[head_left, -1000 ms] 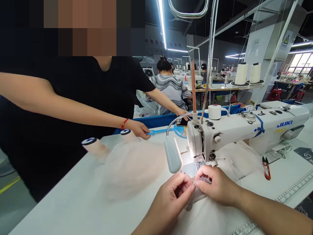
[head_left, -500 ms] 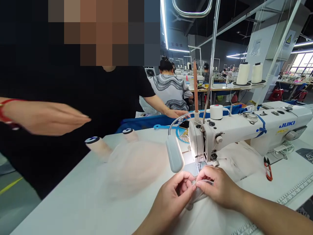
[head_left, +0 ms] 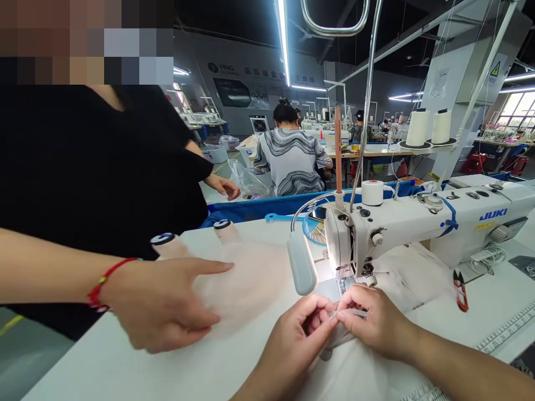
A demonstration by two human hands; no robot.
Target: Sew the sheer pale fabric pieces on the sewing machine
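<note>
My left hand (head_left: 298, 334) and my right hand (head_left: 371, 320) meet fingertip to fingertip just in front of the sewing machine (head_left: 422, 223) needle. Both pinch the edge of a thin white sheer fabric (head_left: 351, 367), which hangs over the table's front below them. A narrow pale strip shows between the right thumb and forefinger. The presser foot (head_left: 345, 285) is right behind my fingers, partly hidden by them. More sheer fabric (head_left: 412, 275) lies under the machine's arm.
A co-worker's hand (head_left: 167, 301) with a red bracelet reaches over pale sheer fabric (head_left: 251, 284) on the left. Two thread cones (head_left: 225, 231) stand behind it. Red-handled thread snips (head_left: 461, 292) lie right, near a ruler (head_left: 501, 334). A lamp (head_left: 301, 264) hangs beside the needle.
The co-worker has shifted left and extended the braceleted hand down over the fabric on the left; their other hand has drawn back from the table's far edge. My hands keep their pinch.
</note>
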